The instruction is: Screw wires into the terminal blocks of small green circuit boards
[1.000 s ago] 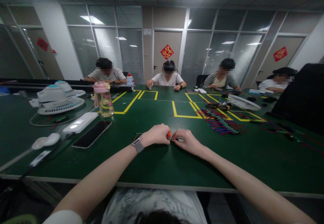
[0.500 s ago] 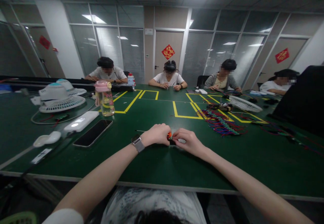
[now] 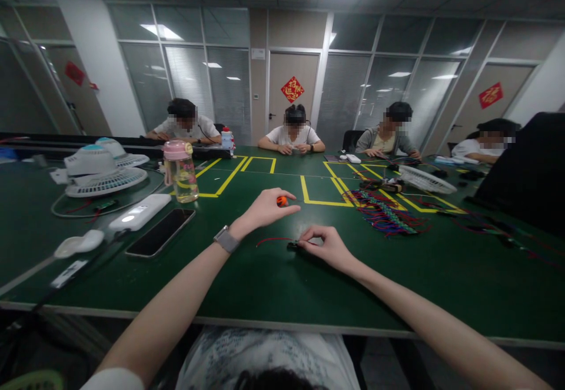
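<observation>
My left hand (image 3: pixel 270 206) is raised over the table, curled around a small screwdriver with an orange-and-black handle (image 3: pixel 281 201). Its thumb and index finger are spread, and most of the tool is hidden in the palm. Lower and to the right, my right hand (image 3: pixel 324 245) pinches a small dark part (image 3: pixel 292 246) at the table surface. From that part a thin red wire (image 3: pixel 271 240) runs out to the left. The part is too small to make out further.
On the left lie a phone (image 3: pixel 161 233), a white power bank-like box (image 3: pixel 140 211), a pink-lidded bottle (image 3: pixel 181 172) and white fan parts (image 3: pixel 106 181). To the right is a row of wired circuit boards (image 3: pixel 391 213). Several people sit across the green table (image 3: pixel 212 290).
My left hand has moved up and left, away from my right hand, carrying the screwdriver. The red wire and dark part now show. My right hand has stayed nearly still.
</observation>
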Demonstrator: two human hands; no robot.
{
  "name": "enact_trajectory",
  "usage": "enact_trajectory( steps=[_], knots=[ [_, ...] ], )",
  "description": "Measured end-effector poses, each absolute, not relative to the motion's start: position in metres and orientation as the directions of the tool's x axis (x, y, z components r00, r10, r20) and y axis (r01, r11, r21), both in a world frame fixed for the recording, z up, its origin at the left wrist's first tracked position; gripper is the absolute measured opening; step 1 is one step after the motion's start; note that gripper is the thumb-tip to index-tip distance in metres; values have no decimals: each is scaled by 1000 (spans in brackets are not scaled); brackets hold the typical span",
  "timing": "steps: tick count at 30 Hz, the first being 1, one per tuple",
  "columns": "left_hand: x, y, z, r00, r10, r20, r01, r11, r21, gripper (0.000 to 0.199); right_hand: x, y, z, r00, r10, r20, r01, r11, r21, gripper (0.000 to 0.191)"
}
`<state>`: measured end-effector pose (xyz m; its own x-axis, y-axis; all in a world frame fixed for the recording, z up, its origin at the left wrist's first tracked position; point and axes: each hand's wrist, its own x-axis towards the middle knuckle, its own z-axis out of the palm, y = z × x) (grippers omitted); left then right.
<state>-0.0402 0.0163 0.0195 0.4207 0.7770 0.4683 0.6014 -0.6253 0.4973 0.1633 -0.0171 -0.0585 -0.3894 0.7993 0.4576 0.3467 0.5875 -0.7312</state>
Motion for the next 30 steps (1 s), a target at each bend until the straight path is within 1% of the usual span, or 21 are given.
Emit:
enact_trajectory(
  steps=[3,6,9,13,15,19,24,27,30],
  knots=[
    [-37,16,18,363,771,523,581,-626,519,39,162,-19,-60,-399,776,488,378,624,-684,13],
    [-35,14,18,349,770,534,580,-625,523,38,166,-22,-59,-419,752,508,395,655,-644,12],
    [-34,12,18,344,775,530,589,-618,521,36,184,-26,-56,-456,737,499,418,672,-610,11],
    [-34,12,16,355,777,521,588,-618,522,35,240,-35,-56,-411,794,447,533,608,-589,20],
    [-33,12,15,358,777,518,586,-619,523,34,280,-42,-59,-333,833,442,594,549,-588,26],
    [-31,11,14,359,781,511,579,-616,534,33,361,-61,-64,-119,900,420,710,373,-598,40],
    [-30,10,13,368,781,504,578,-617,534,32,423,-72,-68,150,907,393,746,157,-647,48],
    [-31,11,13,365,780,509,580,-618,531,31,435,-71,-70,223,899,377,710,116,-695,46],
    [-32,14,11,362,780,510,584,-617,528,30,439,-68,-74,243,900,362,679,109,-726,42]
  ],
)
